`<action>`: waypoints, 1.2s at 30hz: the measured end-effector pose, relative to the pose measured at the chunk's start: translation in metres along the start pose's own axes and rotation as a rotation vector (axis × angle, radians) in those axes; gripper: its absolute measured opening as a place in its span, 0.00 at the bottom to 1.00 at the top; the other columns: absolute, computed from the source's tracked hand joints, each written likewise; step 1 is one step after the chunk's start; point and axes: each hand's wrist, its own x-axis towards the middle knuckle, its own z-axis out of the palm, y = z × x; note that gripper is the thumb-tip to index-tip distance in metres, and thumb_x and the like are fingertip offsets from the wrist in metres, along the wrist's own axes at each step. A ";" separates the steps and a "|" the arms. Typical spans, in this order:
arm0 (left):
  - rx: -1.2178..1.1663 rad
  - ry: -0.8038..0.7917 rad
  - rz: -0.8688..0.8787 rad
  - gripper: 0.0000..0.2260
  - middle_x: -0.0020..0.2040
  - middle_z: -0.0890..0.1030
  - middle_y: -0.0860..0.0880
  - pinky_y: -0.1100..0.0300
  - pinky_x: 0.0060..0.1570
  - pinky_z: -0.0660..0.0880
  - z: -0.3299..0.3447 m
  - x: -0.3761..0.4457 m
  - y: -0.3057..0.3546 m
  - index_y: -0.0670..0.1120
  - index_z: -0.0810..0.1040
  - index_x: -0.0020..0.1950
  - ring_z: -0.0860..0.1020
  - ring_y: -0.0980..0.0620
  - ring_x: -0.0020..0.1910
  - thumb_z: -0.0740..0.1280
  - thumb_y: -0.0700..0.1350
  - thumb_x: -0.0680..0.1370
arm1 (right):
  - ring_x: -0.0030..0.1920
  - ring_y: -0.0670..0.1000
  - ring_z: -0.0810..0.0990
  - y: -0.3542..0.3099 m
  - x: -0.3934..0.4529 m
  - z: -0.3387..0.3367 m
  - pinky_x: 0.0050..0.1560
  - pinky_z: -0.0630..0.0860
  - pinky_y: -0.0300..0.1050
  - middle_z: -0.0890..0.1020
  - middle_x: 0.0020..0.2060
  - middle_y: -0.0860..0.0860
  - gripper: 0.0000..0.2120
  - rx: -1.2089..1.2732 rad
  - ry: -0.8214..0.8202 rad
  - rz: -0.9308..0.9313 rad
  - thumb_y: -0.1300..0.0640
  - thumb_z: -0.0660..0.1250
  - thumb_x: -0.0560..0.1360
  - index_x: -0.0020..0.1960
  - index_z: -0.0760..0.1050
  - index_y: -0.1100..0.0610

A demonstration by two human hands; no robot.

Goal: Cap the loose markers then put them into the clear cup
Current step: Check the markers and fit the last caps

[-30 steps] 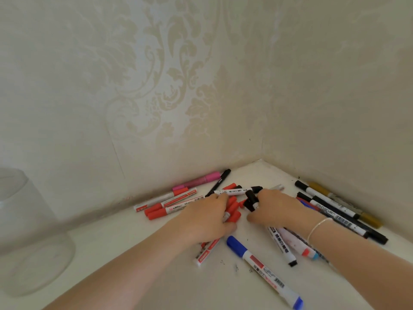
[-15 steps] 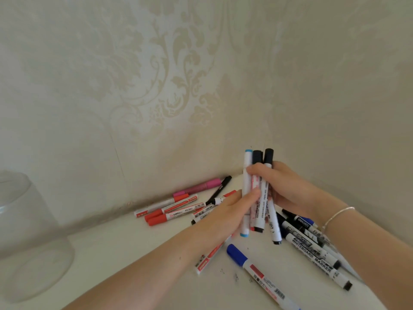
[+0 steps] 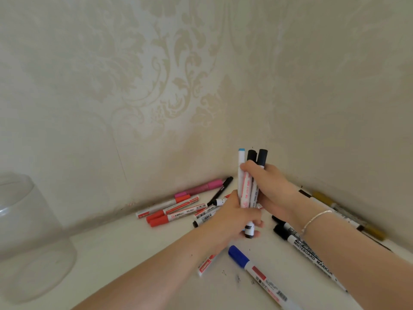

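A bunch of three markers stands upright above the table: one with a light blue end, two with black caps. My right hand wraps its upper part from the right, and my left hand grips its lower part. The clear cup stands at the far left edge, apart from both hands. Loose markers lie around: red ones by the wall, a pink one, a blue-capped one in front, black whiteboard markers under my right forearm.
The white table sits in a corner between two patterned walls. Gold and black markers lie along the right wall. Small dark specks dot the surface near the blue-capped marker.
A second ago both hands lay flat on the pile. They gathered three markers and stood them upright; since half a second ago my left hand has closed around the bunch's lower part.
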 end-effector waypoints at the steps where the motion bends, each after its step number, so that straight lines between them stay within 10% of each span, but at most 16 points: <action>1: 0.030 0.028 0.001 0.21 0.50 0.77 0.45 0.59 0.40 0.80 0.001 0.002 -0.002 0.48 0.69 0.64 0.80 0.55 0.40 0.66 0.33 0.73 | 0.32 0.50 0.73 0.001 0.001 0.002 0.35 0.73 0.44 0.71 0.31 0.54 0.08 0.012 0.017 0.006 0.57 0.63 0.77 0.42 0.70 0.60; 7: 0.270 0.170 0.088 0.10 0.34 0.72 0.49 0.64 0.30 0.71 0.002 0.004 -0.003 0.49 0.72 0.40 0.70 0.54 0.30 0.65 0.34 0.71 | 0.28 0.49 0.72 0.004 0.007 0.004 0.31 0.70 0.43 0.70 0.28 0.52 0.07 0.174 0.077 0.087 0.60 0.64 0.75 0.39 0.69 0.58; 21: 0.044 0.079 0.098 0.14 0.38 0.75 0.48 0.57 0.40 0.81 -0.001 0.001 0.005 0.51 0.74 0.50 0.75 0.56 0.34 0.64 0.32 0.74 | 0.45 0.60 0.80 -0.009 0.018 0.005 0.56 0.76 0.56 0.83 0.45 0.61 0.27 0.423 0.040 0.153 0.35 0.58 0.75 0.51 0.76 0.59; 30: 0.005 0.059 0.066 0.13 0.42 0.81 0.43 0.64 0.26 0.68 -0.016 0.000 0.004 0.50 0.73 0.51 0.72 0.57 0.27 0.63 0.33 0.73 | 0.39 0.55 0.75 -0.014 0.019 0.012 0.47 0.75 0.52 0.76 0.40 0.57 0.11 0.410 0.072 0.103 0.58 0.55 0.79 0.48 0.74 0.61; 36: -0.115 -0.137 0.071 0.20 0.38 0.79 0.44 0.64 0.26 0.67 -0.026 -0.009 0.006 0.48 0.71 0.59 0.73 0.55 0.28 0.59 0.30 0.72 | 0.49 0.64 0.81 -0.023 0.025 0.008 0.55 0.78 0.58 0.83 0.47 0.63 0.24 0.029 0.116 -0.257 0.69 0.48 0.72 0.48 0.81 0.52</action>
